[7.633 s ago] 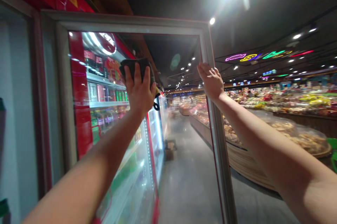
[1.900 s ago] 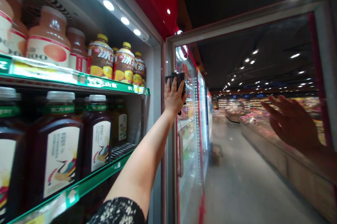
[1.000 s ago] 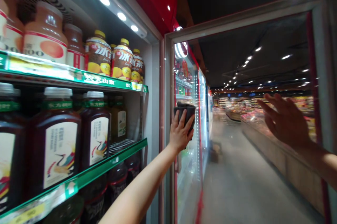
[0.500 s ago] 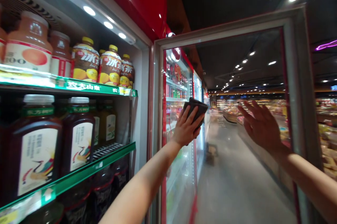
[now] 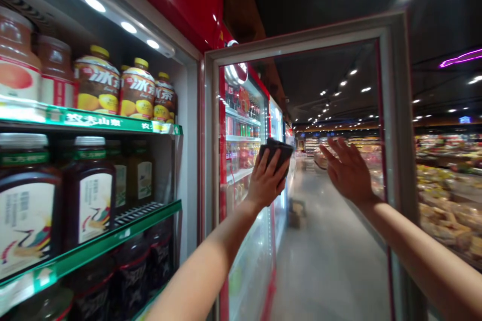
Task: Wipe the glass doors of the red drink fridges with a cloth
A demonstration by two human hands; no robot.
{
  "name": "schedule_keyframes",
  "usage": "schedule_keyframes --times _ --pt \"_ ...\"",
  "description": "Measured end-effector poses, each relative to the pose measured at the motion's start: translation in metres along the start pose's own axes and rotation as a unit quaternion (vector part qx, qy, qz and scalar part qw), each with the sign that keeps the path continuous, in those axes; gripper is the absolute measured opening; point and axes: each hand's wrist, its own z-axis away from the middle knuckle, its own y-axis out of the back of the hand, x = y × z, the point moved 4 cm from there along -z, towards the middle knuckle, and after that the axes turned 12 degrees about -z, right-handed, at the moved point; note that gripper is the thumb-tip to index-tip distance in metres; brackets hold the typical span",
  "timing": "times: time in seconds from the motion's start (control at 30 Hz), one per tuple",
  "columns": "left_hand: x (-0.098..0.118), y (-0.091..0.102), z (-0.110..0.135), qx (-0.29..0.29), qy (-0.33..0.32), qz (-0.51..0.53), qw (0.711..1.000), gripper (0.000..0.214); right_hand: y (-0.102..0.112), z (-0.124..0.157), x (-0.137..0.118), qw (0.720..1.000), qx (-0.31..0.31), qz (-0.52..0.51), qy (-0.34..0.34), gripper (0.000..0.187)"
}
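The left hand [image 5: 266, 180] presses a folded dark grey cloth [image 5: 277, 151] flat against the clear glass pane of the open grey-framed cooler door [image 5: 393, 110], fingers spread over the cloth, at mid height and towards the pane's left side. The right hand [image 5: 348, 170] is open, fingers spread, palm towards the glass just right of the cloth; whether it touches the pane cannot be told. To wipe well, it seems best to keep the cloth flat under even pressure, overlap the passes, and steady the door with the free hand.

On the left, the open cooler's green-edged upper shelf [image 5: 113, 122] carries yellow-capped brown tea bottles [image 5: 137, 87]. The lower shelf holds white-capped dark juice bottles [image 5: 88, 190].
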Motion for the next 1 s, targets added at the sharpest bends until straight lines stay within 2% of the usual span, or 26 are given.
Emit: schedule_keyframes --times 0.07,0.1,0.13,0.17,0.23,0.27,0.3,0.33,0.37,0.43,0.53,0.6,0.63,0.7,0.73,0.8,0.83,0.87,0.93,1.0 --pt "-0.001 0.002 0.030 -0.010 -0.073 -0.001 0.997 0.063 -0.001 0.000 0.001 1.000 0.010 -0.004 0.003 0.072" --pt "-0.009 0.002 0.039 -0.007 -0.070 -0.006 0.998 0.062 -0.002 0.000 0.002 1.000 0.015 -0.005 0.005 0.073" --pt "-0.021 0.003 0.042 0.000 -0.032 -0.015 0.999 0.061 -0.002 -0.001 0.002 1.000 0.018 -0.007 0.007 0.074" --pt "-0.035 0.003 0.039 0.010 0.034 -0.025 0.999 0.061 -0.002 -0.001 0.002 1.000 0.020 -0.008 0.008 0.074" --pt "-0.057 0.002 0.020 0.033 0.197 -0.040 0.979 0.062 -0.003 -0.001 0.002 1.000 0.022 -0.010 0.009 0.076" --pt "-0.061 0.001 0.007 0.041 0.260 -0.040 0.964 0.064 -0.004 -0.001 0.002 1.000 0.022 -0.011 0.010 0.076" --pt "-0.059 -0.001 -0.007 0.045 0.295 -0.035 0.954 0.065 -0.004 -0.001 0.002 1.000 0.022 -0.012 0.010 0.077" --pt "-0.050 -0.002 -0.020 0.045 0.299 -0.026 0.953 0.065 -0.004 -0.001 0.002 1.000 0.021 -0.013 0.009 0.077" --pt "-0.037 -0.004 -0.031 0.042 0.276 -0.015 0.960 0.065 -0.004 -0.001 0.002 1.000 0.018 -0.013 0.007 0.076" --pt "-0.005 -0.005 -0.037 0.028 0.179 0.006 0.983 0.065 -0.003 -0.001 0.004 1.000 0.004 -0.013 0.002 0.076" --pt "0.033 -0.002 -0.010 -0.001 0.002 0.020 1.000 0.067 0.003 -0.003 0.009 0.999 -0.034 -0.015 0.009 0.074" --pt "0.039 0.001 0.013 -0.022 -0.072 0.019 0.997 0.069 0.010 -0.004 0.015 0.997 -0.073 -0.018 0.033 0.073" --pt "0.036 0.001 0.020 -0.028 -0.085 0.018 0.996 0.070 0.015 -0.004 0.019 0.994 -0.094 -0.020 0.050 0.073" --pt "0.023 0.002 0.016 -0.024 -0.048 0.015 0.998 0.070 0.027 -0.002 0.027 0.988 -0.130 -0.024 0.085 0.073" --pt "0.015 0.002 0.005 -0.012 0.002 0.014 1.000 0.069 0.034 -0.001 0.032 0.985 -0.140 -0.025 0.099 0.073" --pt "0.004 0.003 -0.028 0.021 0.145 0.013 0.989 0.067 0.048 0.003 0.041 0.983 -0.145 -0.021 0.112 0.071" --pt "0.003 0.004 -0.047 0.036 0.215 0.014 0.976 0.067 0.054 0.004 0.045 0.983 -0.142 -0.016 0.111 0.070" --pt "0.007 0.004 -0.067 0.045 0.253 0.018 0.966 0.067 0.059 0.005 0.048 0.984 -0.140 -0.009 0.108 0.068" --pt "0.029 0.006 -0.098 0.052 0.235 0.035 0.970 0.066 0.067 0.006 0.051 0.985 -0.144 0.003 0.100 0.065" --pt "0.059 0.010 -0.108 0.050 0.150 0.053 0.986 0.065 0.072 0.004 0.050 0.983 -0.153 0.013 0.096 0.063"
